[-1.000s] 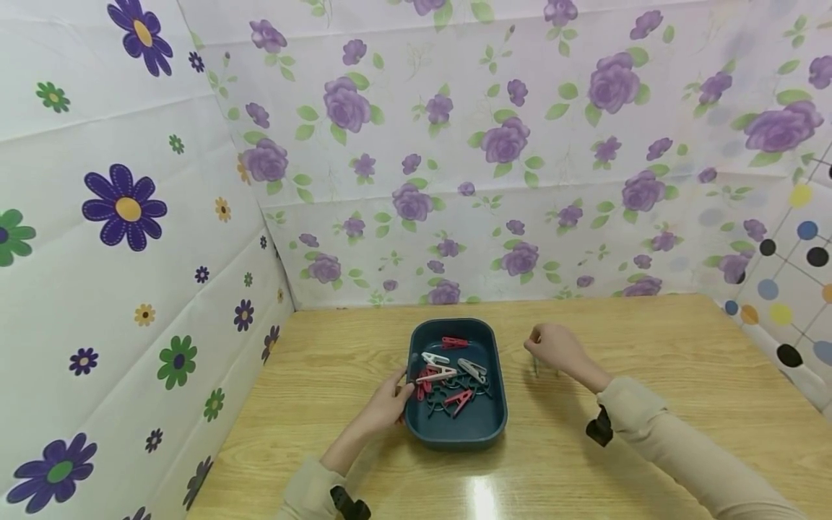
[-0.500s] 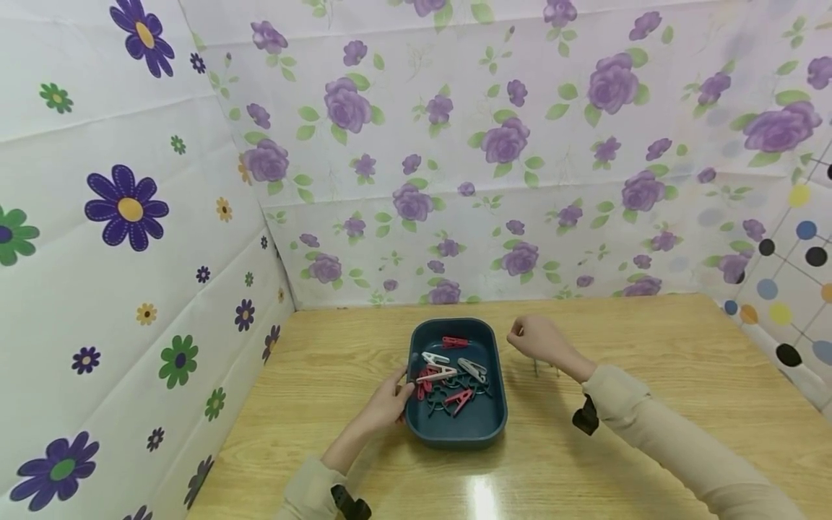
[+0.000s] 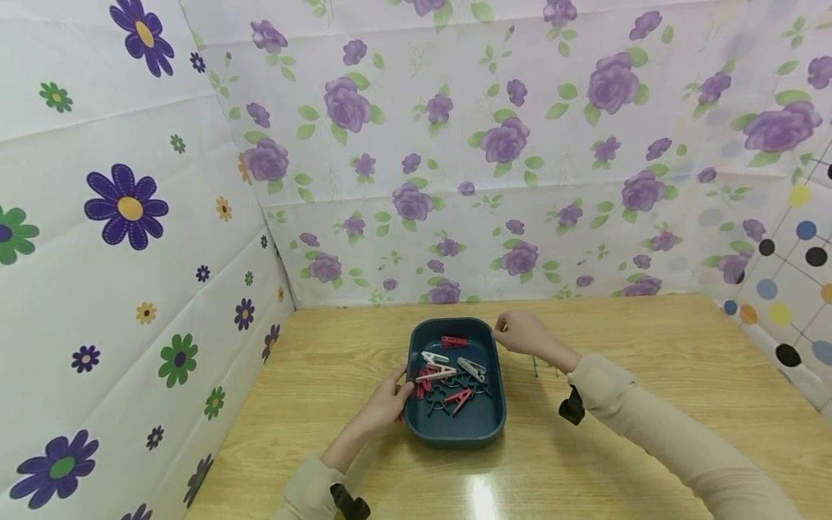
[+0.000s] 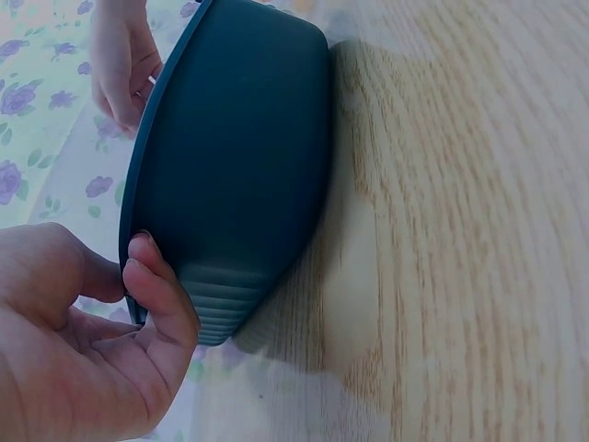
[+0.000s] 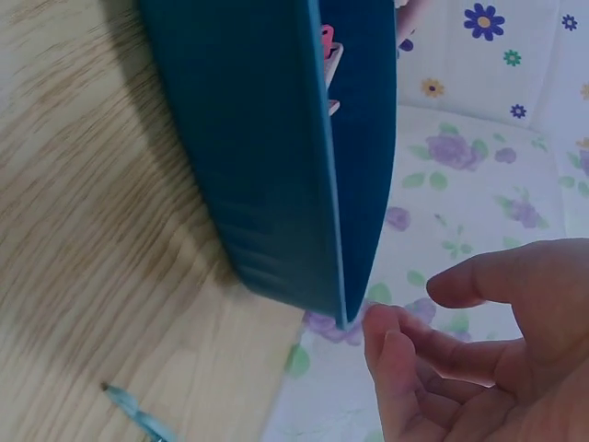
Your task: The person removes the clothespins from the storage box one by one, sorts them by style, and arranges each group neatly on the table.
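A dark teal plastic tub (image 3: 458,432) stands on the table, holding several clothespins. Among them are a red clothespin (image 3: 454,341), a white clothespin (image 3: 435,357), a grey clothespin (image 3: 472,369) and dark green frame-like pieces (image 3: 438,401). My left hand (image 3: 387,401) grips the tub's left rim, thumb on one side and curled fingers on the other, as the left wrist view shows. My right hand (image 3: 525,336) is at the tub's back right corner. In the right wrist view its fingertips (image 5: 379,322) are right by the rim, thumb apart, with nothing held between them.
A thin pale green item (image 3: 535,366) lies on the table right of the tub, partly beneath the right forearm in the head view. The wooden table (image 3: 656,404) meets a flower-printed cloth wall (image 3: 403,260) at the back and another on the left.
My right hand has moved left, from over the thin green item to the tub's right rim. My left hand has kept its hold on the tub.
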The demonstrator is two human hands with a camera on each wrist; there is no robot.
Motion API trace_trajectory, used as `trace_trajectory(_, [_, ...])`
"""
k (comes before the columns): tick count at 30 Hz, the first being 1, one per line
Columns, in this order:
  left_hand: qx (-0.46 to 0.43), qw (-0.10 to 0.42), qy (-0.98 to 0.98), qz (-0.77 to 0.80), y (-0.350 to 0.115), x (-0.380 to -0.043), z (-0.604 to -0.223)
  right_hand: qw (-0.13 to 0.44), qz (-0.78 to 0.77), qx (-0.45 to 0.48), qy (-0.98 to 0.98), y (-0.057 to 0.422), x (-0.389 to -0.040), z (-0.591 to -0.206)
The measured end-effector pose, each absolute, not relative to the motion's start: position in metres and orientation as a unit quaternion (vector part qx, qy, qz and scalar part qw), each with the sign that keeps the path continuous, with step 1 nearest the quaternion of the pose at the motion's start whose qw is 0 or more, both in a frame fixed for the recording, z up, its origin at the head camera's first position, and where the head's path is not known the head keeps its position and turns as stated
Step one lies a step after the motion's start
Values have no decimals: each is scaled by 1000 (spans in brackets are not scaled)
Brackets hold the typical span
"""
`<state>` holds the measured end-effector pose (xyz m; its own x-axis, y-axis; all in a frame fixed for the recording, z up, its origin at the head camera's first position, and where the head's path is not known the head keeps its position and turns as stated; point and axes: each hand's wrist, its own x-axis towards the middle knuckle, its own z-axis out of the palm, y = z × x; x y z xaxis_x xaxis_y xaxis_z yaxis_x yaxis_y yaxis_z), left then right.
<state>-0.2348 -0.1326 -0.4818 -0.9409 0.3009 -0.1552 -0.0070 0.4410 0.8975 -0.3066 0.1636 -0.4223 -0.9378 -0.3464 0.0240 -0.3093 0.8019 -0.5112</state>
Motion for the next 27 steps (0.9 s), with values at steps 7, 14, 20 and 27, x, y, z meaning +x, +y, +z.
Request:
trace_trajectory(7, [82,148,835,523,-132,-235,-483,50,-258,-189,946,152,-306,-416])
trace_trajectory(14, [80,146,836,523,-132,-236,-484,68,-237,-201,948,145,-310,-411])
trace_trajectory(20, [78,146,834,527,-132,-235,-485,99,-230,-203,947,135,-316,-414])
trace_trajectory(27, [77,146,835,525,-131,-234,-483,122,-203,-208,949,120,-319,-411])
